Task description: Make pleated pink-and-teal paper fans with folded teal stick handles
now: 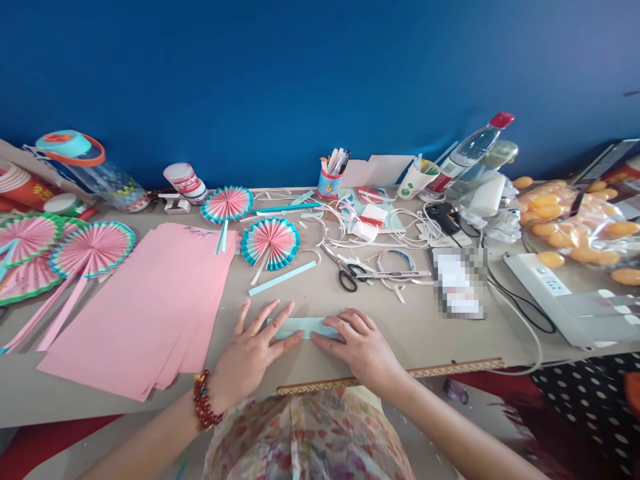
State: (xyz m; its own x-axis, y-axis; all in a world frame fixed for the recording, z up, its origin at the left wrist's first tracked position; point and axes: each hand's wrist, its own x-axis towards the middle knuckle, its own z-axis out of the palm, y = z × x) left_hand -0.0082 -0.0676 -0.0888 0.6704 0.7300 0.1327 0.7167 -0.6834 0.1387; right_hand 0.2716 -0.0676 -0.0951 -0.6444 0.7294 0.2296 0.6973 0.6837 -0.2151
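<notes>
A light blue paper strip (303, 327) lies flat on the table in front of me. My left hand (257, 350) rests on its left end, fingers spread and thumb along the lower edge. On the right end sits my right hand (363, 343), its fingers stretched out and thumb pointing inward. A gap of blue paper shows between the two thumbs. Just beyond my left hand lies a narrower light blue strip (283, 278). Further back are two pleated paper fans, one pink and blue fan (271, 243) and another fan (227, 203).
Pink paper sheets (145, 300) are stacked on the left, beside more pleated fans (93, 248). Black-handled scissors (349, 277), a craft knife (400, 274) and paper scraps lie ahead. A phone (459, 283), a power strip (545, 287) and a bag of orange capsules (575, 220) are on the right.
</notes>
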